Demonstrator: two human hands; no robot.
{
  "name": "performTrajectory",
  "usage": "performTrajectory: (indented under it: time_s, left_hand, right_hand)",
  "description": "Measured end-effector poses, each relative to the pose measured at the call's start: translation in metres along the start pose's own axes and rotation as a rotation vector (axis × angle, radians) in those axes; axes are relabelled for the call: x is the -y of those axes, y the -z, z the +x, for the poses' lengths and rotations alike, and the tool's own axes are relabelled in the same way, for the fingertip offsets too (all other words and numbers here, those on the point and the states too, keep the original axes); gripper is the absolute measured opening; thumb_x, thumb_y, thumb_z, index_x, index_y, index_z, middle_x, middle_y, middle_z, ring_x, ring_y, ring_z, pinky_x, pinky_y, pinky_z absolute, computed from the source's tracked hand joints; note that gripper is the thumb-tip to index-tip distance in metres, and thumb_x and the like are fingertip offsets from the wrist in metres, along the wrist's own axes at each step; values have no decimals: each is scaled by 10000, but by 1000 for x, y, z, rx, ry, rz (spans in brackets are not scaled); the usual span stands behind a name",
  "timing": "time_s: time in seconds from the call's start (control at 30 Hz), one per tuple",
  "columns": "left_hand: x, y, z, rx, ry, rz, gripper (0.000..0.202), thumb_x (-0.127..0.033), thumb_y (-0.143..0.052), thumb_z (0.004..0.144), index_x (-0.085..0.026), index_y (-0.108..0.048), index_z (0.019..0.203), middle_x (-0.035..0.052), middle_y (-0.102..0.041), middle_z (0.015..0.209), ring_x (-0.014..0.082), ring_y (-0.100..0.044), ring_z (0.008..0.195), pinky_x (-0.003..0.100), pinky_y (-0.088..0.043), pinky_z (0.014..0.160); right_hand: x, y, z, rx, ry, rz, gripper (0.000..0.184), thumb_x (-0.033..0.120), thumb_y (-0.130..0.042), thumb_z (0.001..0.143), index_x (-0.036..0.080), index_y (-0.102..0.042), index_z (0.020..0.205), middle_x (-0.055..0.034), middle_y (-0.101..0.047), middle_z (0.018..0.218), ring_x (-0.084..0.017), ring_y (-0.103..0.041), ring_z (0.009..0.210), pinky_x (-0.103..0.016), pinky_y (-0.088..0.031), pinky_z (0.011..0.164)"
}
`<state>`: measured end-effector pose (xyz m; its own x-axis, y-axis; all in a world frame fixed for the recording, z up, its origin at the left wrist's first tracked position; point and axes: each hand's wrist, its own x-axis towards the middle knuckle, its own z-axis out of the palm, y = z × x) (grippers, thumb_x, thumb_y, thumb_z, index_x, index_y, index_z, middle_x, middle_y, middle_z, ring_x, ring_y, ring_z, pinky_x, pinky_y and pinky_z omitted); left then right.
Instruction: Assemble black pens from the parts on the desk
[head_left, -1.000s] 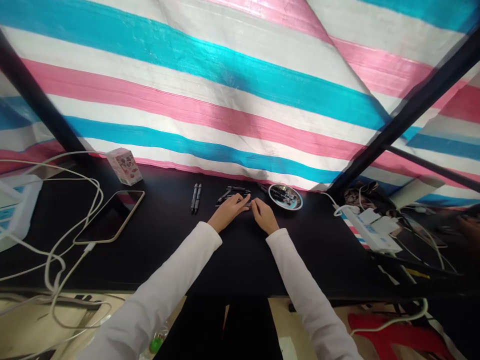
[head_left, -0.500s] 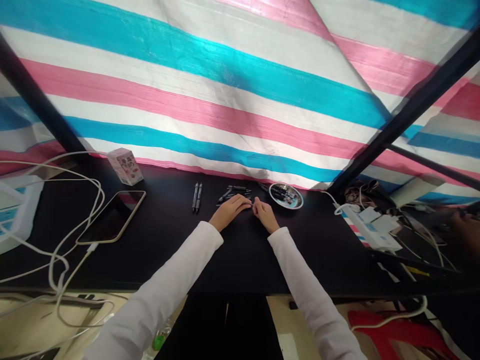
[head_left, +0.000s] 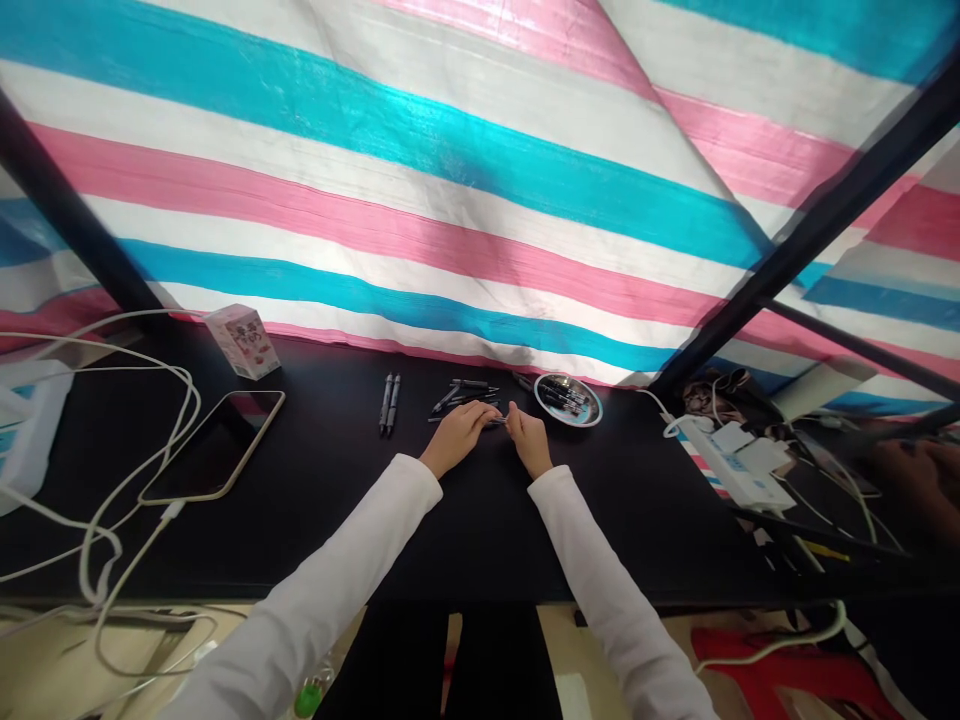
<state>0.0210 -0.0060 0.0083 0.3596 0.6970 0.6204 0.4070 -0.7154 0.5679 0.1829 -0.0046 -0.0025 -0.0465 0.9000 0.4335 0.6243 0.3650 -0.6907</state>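
My left hand (head_left: pixel 459 437) and my right hand (head_left: pixel 529 438) meet near the middle of the black table, fingertips almost touching. Both are closed in a pinch on a thin pen part (head_left: pixel 498 420), of which only a short grey length shows between them. Just beyond my left hand lies a loose pile of dark pen pieces (head_left: pixel 457 390). Two assembled-looking pens (head_left: pixel 389 404) rest side by side to the left. Behind my right hand, a round metal bowl (head_left: pixel 592 413) holds several black pen parts (head_left: pixel 562 396).
On the left are a phone (head_left: pixel 217 450) on a charging cable, a small pink box (head_left: pixel 244 343) and a white power strip (head_left: pixel 30 420). Another power strip (head_left: pixel 742 470) lies at the right. A striped sheet (head_left: pixel 420 220) hangs behind the table; another person's hand (head_left: pixel 919 480) shows at far right.
The camera view has shifted slightly. My hands have come a little apart and turned, so a thin length of the pen part now shows between the fingertips.
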Motion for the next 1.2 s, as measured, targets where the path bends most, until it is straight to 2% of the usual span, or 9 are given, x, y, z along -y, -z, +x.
performTrajectory:
  time_s: [0.13, 0.3, 0.4, 0.5, 0.6, 0.73, 0.83, 1.1, 1.2]
  left_hand:
    - [-5, 0, 0, 0, 74, -118, 273, -260, -323, 953, -200, -590, 938, 16, -627, 933, 153, -586, 896, 277, -441, 831]
    - [-9, 1, -2, 16, 100, -163, 227, -300, -368, 942, -205, -573, 965, 13, -617, 936, 156, -586, 886, 283, -445, 823]
    - [-7, 1, -3, 9, 102, -185, 184, -318, -451, 910, -210, -553, 1019, 21, -598, 976, 157, -580, 904, 284, -461, 818]
    - [-4, 0, -4, -44, 97, -180, 187, -315, -512, 880, -209, -537, 1032, 26, -576, 970, 148, -581, 862, 280, -480, 785]
    - [-1, -1, -5, -102, 91, -174, 242, -308, -553, 856, -209, -508, 1073, 22, -563, 930, 137, -580, 816, 276, -494, 755]
    - [0, -3, -7, -129, 62, -173, 330, -313, -557, 856, -223, -456, 1157, 19, -563, 923, 133, -585, 830, 284, -501, 786]
    - [-2, -1, -7, -143, 34, -148, 340, -318, -532, 873, -227, -443, 1188, 26, -564, 942, 128, -590, 822, 289, -501, 805]
    - [-12, 8, -5, -99, 4, -107, 358, -246, -391, 937, -259, -403, 1295, 46, -551, 1068, 140, -556, 970, 293, -446, 900]
    - [-13, 9, -4, -109, 17, -97, 339, -247, -395, 933, -248, -439, 1269, 52, -556, 1033, 147, -561, 935, 308, -452, 885]
  right_hand:
    - [2, 5, 0, -35, 132, -158, 504, 480, -246, 918, 198, -437, 547, 1, -469, 509, -100, -395, 488, -242, -270, 534]
    - [2, 11, 0, -15, 150, -126, 451, 414, -241, 933, 197, -421, 582, 8, -454, 538, -100, -398, 503, -244, -279, 548]
    - [3, 12, 1, 4, 89, -36, 402, 401, -259, 930, 196, -424, 625, 24, -437, 550, -95, -405, 506, -240, -287, 551]
    - [6, 9, 1, 40, 1, 134, 373, 426, -298, 916, 199, -441, 658, 42, -418, 541, -87, -403, 496, -230, -309, 549]
    - [11, 3, 0, 132, -121, 366, 361, 488, -348, 882, 202, -457, 691, 48, -439, 549, -79, -395, 462, -221, -309, 492]
    - [18, -6, -1, 267, -342, 715, 361, 555, -398, 828, 207, -445, 744, 50, -476, 547, -75, -383, 405, -208, -245, 393]
    - [22, -8, -2, 323, -404, 873, 349, 545, -477, 791, 201, -450, 740, 67, -430, 509, -67, -354, 398, -200, -239, 386]
    - [26, -2, -1, 434, -439, 937, 372, 538, -497, 784, 179, -487, 686, 84, -302, 486, -49, -257, 403, -207, -232, 409]
    - [24, -1, -1, 439, -445, 943, 371, 535, -500, 785, 177, -494, 686, 90, -267, 489, -46, -223, 404, -204, -227, 407]
